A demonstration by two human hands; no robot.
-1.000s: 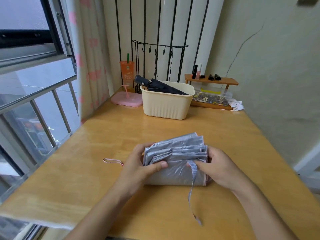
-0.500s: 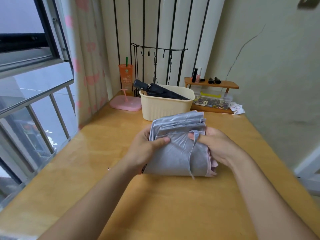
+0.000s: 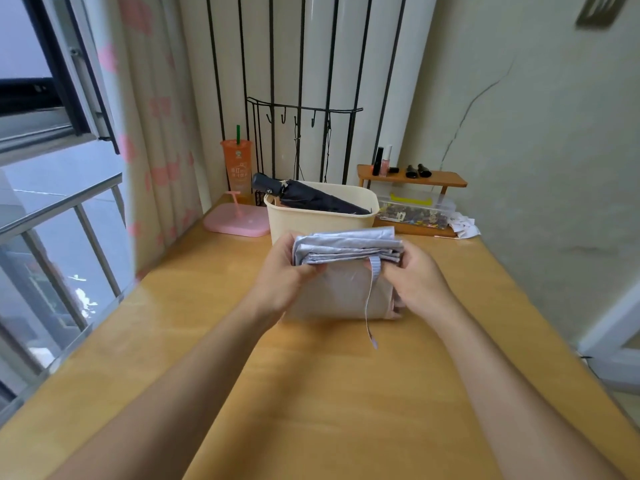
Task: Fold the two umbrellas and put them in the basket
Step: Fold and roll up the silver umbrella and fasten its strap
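A folded silver-grey umbrella [image 3: 346, 268] is held above the wooden table [image 3: 329, 393], just in front of the basket. My left hand [image 3: 280, 278] grips its left end and my right hand [image 3: 415, 282] grips its right end. Its closing strap [image 3: 370, 306] hangs loose down the front. The cream plastic basket [image 3: 311, 220] stands at the back of the table. A folded black umbrella [image 3: 311, 197] lies slanted inside it, with the handle sticking out over the left rim.
Left of the basket lie a pink tray [image 3: 237, 221] and an orange cup with a straw [image 3: 237, 168]. A small wooden shelf with cosmetics [image 3: 412, 176] and a clear box [image 3: 415, 211] stand at the back right. A window and curtain line the left side.
Both hands have lifted the silver umbrella off the table and carried it forward, close to the basket. The pink loop that lay on the table is no longer in sight.
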